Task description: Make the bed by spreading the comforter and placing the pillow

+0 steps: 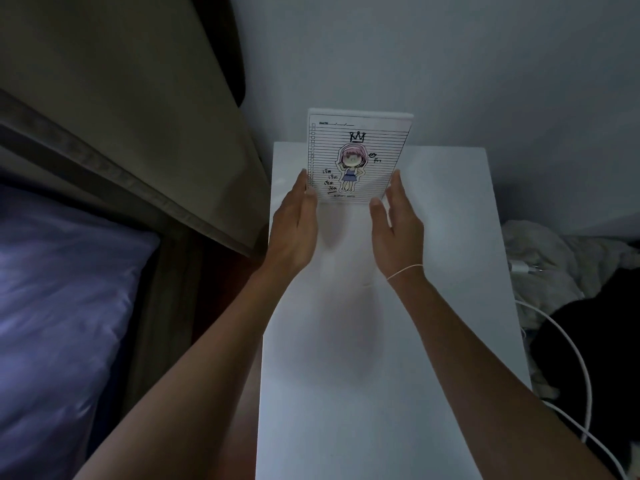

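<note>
A white framed picture [358, 154] of lined note paper with a cartoon girl stands upright at the back of a white bedside table [433, 306], leaning toward the wall. My left hand [294, 223] touches its lower left edge with flat fingers. My right hand [396, 223] is at its lower right edge, thumb on the bottom corner. A purple pillow [62, 306] lies on the bed at the left. No comforter can be made out.
A padded grey-brown headboard [138, 116] runs diagonally at the upper left. The grey wall [450, 64] is right behind the table. On the floor at the right lie crumpled pale cloth [554, 265], a dark item [595, 358] and a white cable [575, 351].
</note>
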{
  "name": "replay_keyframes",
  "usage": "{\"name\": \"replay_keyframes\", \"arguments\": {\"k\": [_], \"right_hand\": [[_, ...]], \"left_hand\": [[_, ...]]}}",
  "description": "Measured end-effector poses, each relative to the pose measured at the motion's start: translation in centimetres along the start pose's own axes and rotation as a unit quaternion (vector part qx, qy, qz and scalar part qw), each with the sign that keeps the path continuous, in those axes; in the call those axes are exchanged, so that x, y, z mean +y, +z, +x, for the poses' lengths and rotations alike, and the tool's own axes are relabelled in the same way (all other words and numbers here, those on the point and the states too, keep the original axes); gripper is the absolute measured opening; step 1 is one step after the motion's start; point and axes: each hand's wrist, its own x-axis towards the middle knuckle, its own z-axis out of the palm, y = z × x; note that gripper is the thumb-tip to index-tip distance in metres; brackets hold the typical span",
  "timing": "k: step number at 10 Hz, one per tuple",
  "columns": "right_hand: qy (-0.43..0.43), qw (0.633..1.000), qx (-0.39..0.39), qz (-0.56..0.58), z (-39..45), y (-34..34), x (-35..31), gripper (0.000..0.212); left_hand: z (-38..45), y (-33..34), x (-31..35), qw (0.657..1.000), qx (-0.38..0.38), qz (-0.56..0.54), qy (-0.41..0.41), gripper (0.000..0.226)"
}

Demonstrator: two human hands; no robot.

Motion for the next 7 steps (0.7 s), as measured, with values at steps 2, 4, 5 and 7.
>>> {"name": "replay_keyframes", "arguments": {"k": [2, 4, 5, 7], "right_hand": [[0.017, 0.996, -0.036, -0.076, -0.7, 0.2, 1.1, 0.062], [0.044, 0.991, -0.079, -0.101, -1.1, 0.3, 1.7, 0.066], [0.013, 0.989, -0.095, -0.111, -1.2, 0.2, 1.8, 0.065], [-0.053, 0.961, -0.075, -0.261, -2.2, 0.6, 4.2, 0.059]], "left_hand": [[0.1, 0.7, -2.2, 0.994, -0.023, 0.103, 0.012, 0.058], [-0.3, 1.2, -3.7, 0.986, -0.041, 0.159, 0.038, 0.074], [-0.5, 1.2, -3.8, 0.983, -0.043, 0.171, 0.042, 0.072], [-1.6, 1.7, -5.8, 0.943, 0.019, 0.322, 0.082, 0.067]]}}
